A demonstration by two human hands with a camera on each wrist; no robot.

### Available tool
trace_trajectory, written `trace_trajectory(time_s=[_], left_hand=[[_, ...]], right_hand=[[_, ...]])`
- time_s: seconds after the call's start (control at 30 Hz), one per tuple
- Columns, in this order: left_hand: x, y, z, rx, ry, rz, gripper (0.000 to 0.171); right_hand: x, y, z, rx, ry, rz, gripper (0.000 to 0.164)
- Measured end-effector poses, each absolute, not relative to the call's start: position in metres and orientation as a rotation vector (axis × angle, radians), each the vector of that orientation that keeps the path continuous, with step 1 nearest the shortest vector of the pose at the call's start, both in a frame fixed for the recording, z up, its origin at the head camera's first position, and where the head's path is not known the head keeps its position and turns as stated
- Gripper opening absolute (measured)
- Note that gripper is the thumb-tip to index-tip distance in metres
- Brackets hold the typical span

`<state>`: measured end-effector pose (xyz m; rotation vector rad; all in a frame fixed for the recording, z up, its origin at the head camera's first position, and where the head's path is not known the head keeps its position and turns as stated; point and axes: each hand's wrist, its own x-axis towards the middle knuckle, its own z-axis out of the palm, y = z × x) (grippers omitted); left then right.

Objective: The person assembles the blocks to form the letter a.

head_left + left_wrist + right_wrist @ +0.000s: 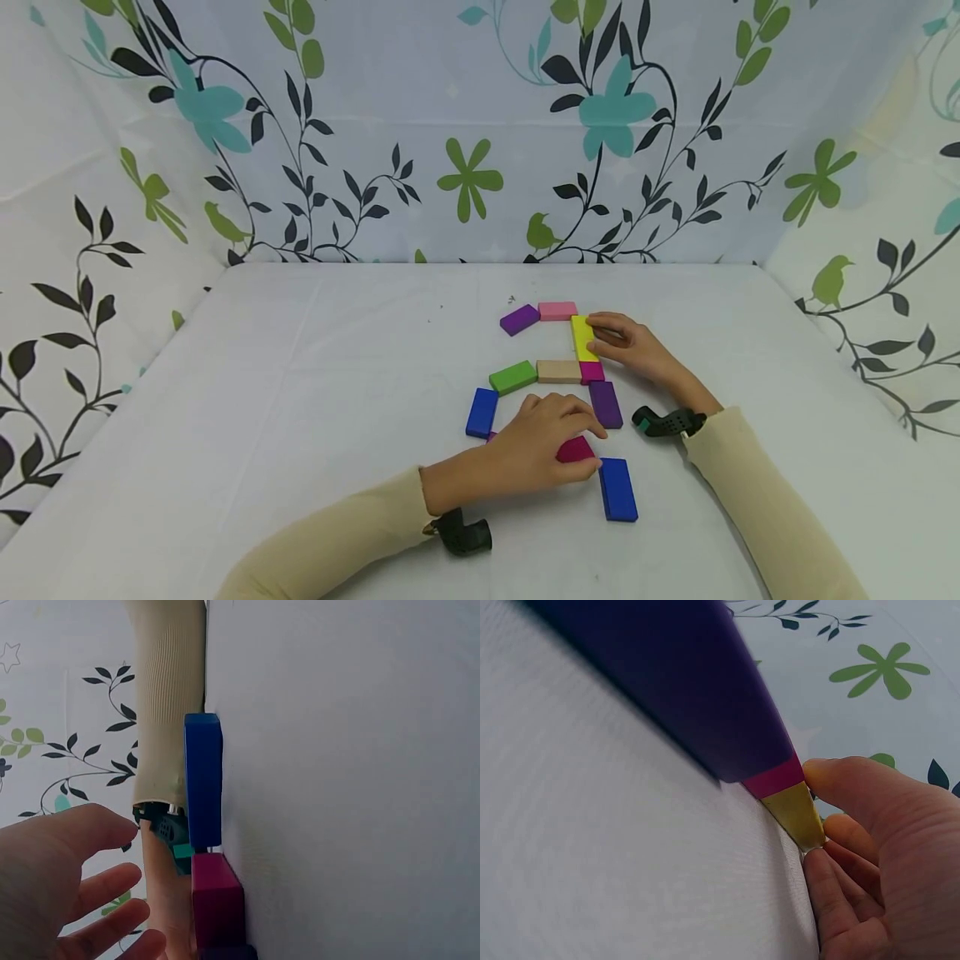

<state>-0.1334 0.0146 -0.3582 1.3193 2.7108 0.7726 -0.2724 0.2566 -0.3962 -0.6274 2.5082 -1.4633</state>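
Observation:
Bare right hand [633, 348] holds a yellow block [582, 337] by its right side, thumb and fingertips bent against it; the right wrist view shows the same yellow block [796, 814] beside the thumb. My left hand [543, 442] hovers over a magenta block [575, 450], thumb and fingers spread apart around it. In the left wrist view this magenta block [217, 900] stands clear of the left fingers. Another block under the left hand is mostly hidden. A dark purple block [606, 405] and a small magenta block [592, 372] lie between the hands.
Pink [557, 311] and purple [520, 320] blocks lie at the far end. Tan [558, 372], green [513, 377] and blue [482, 412] blocks curve leftward. Another blue block [618, 490] lies nearest. A white cloth [300, 400] covers the table; patterned curtains surround it.

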Motion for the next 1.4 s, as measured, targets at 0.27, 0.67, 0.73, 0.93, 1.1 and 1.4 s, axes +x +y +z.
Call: trace_trajectory(time_s=[0.27,0.67,0.73,0.93,1.1,1.4], left_hand=[[-0.142,0.007,-0.355,1.258,2.804,0.763,0.023],[-0.155,0.006,-0.362,0.996,2.818,0.822,0.025],[-0.156,0.006,-0.363,0.969,2.815,0.836,0.024],[-0.161,0.007,-0.363,0.933,2.805,0.866,0.022],[-0.163,0.011,-0.364,0.937,2.748,0.866,0.022],[-0.163,0.023,-0.366,1.000,2.675,0.881,0.020]], right_hand=[[-0.272,0.257,-0.397,-0.624,2.507,-1.462,0.053],[-0.273,0.256,-0.397,-0.601,2.513,-1.446,0.054],[-0.273,0.256,-0.396,-0.596,2.510,-1.444,0.054],[-0.273,0.257,-0.395,-0.591,2.526,-1.426,0.054],[-0.274,0.257,-0.396,-0.588,2.516,-1.432,0.054],[-0.274,0.257,-0.398,-0.596,2.526,-1.436,0.055]])
